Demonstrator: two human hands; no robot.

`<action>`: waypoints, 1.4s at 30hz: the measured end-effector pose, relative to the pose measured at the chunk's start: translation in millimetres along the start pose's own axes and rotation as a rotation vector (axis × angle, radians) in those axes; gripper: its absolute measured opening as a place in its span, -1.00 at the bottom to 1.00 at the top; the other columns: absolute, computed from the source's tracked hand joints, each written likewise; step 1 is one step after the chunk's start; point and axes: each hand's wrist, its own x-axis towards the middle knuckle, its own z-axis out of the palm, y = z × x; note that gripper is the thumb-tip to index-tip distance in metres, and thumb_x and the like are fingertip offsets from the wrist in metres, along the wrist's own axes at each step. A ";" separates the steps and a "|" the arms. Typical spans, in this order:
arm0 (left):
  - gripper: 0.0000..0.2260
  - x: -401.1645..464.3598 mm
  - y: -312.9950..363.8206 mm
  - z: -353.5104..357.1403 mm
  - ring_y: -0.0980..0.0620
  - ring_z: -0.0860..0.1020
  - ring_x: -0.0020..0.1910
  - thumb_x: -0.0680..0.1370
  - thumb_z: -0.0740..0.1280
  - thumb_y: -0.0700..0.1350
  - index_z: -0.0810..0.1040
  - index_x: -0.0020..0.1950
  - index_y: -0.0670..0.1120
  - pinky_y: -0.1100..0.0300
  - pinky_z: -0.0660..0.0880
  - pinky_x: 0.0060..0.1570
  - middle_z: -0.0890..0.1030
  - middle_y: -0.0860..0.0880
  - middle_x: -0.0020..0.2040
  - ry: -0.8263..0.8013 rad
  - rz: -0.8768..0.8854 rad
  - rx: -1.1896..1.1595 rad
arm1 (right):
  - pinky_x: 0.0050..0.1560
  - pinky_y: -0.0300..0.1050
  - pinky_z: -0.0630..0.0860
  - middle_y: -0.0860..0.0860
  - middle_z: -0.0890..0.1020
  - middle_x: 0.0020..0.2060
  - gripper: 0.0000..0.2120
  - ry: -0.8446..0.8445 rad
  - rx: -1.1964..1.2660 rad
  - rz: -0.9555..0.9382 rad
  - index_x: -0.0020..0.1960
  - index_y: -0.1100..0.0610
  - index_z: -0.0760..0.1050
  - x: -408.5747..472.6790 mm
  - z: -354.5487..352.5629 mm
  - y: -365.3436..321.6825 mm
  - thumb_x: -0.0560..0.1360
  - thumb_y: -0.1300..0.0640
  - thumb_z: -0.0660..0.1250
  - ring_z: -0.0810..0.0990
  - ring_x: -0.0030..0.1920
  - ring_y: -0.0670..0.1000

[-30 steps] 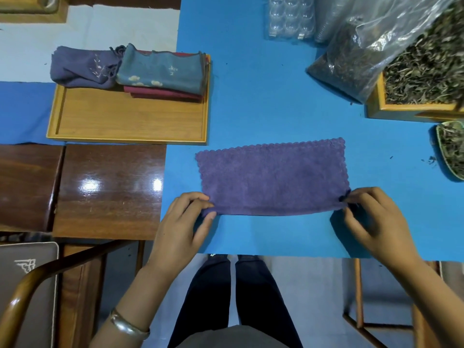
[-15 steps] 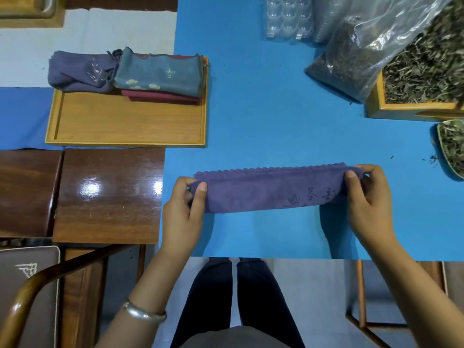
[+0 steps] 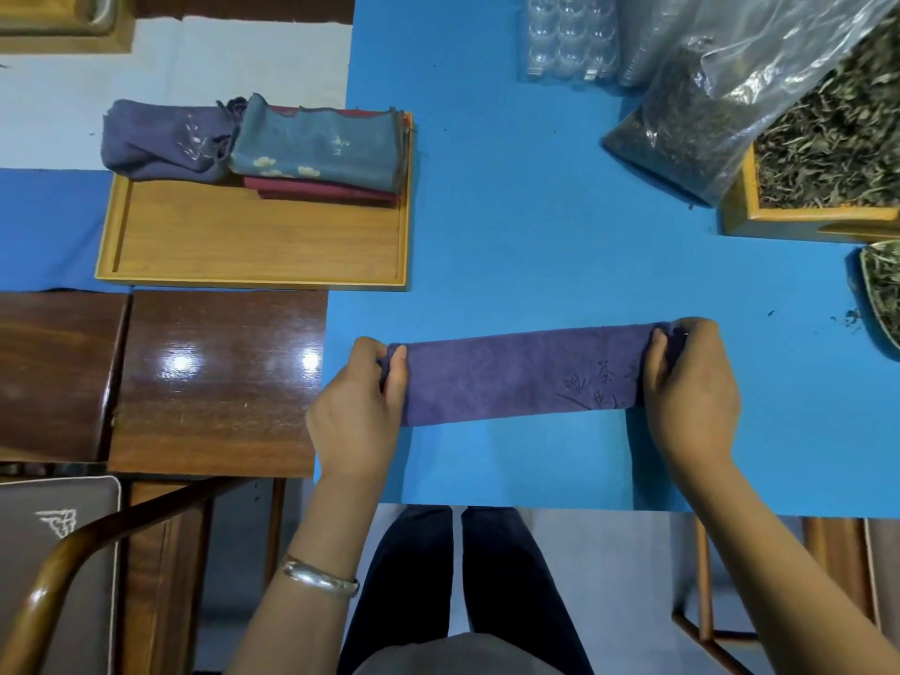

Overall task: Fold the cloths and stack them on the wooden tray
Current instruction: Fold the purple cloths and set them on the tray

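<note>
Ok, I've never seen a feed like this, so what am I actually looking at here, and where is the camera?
There is no machine: a person works with bare hands, and the one camera sits on their head, looking down. The left hand and right hand each grip an end of a purple cloth, folded into a long strip on the blue table cover. Far left, the wooden tray carries folded cloths: a teal cloth on a red cloth, with a purple-grey cloth beside them. Far right are a plastic bag of dried leaves and a wooden box of dried leaves.
</note>
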 end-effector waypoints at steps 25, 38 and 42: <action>-0.60 -20.4 37.2 -22.3 0.07 0.63 -0.19 0.37 0.45 -0.18 0.41 0.13 0.04 0.25 0.46 -0.28 0.66 0.00 -0.11 -0.379 -0.489 -0.644 | 0.03 -0.07 0.49 0.06 0.53 0.05 -0.52 -0.412 0.135 -0.531 0.22 0.11 0.40 -89.7 -10.2 -96.4 0.36 -0.01 0.41 0.52 0.01 0.09; -0.75 -7.7 49.7 -32.9 0.07 0.62 -0.03 0.47 0.24 -0.06 0.49 0.14 0.07 0.17 0.49 0.09 0.63 0.12 -0.19 -0.352 -0.288 -0.954 | -0.31 -0.25 0.38 -0.10 0.54 -0.33 -0.92 -0.346 0.621 -0.016 -0.11 0.05 0.46 -73.9 -6.6 -120.2 0.48 0.13 0.37 0.47 -0.34 -0.13; -0.85 -4.1 53.9 -21.1 -0.04 0.62 -0.01 0.50 0.28 -0.10 0.51 0.04 0.09 -0.10 0.50 0.17 0.63 0.09 -0.17 -0.401 -0.320 -0.854 | -0.27 -0.11 0.47 0.10 0.60 -0.29 -0.86 -0.315 0.882 0.210 -0.14 0.12 0.48 -60.6 -23.1 -105.6 0.46 0.06 0.38 0.51 -0.31 -0.07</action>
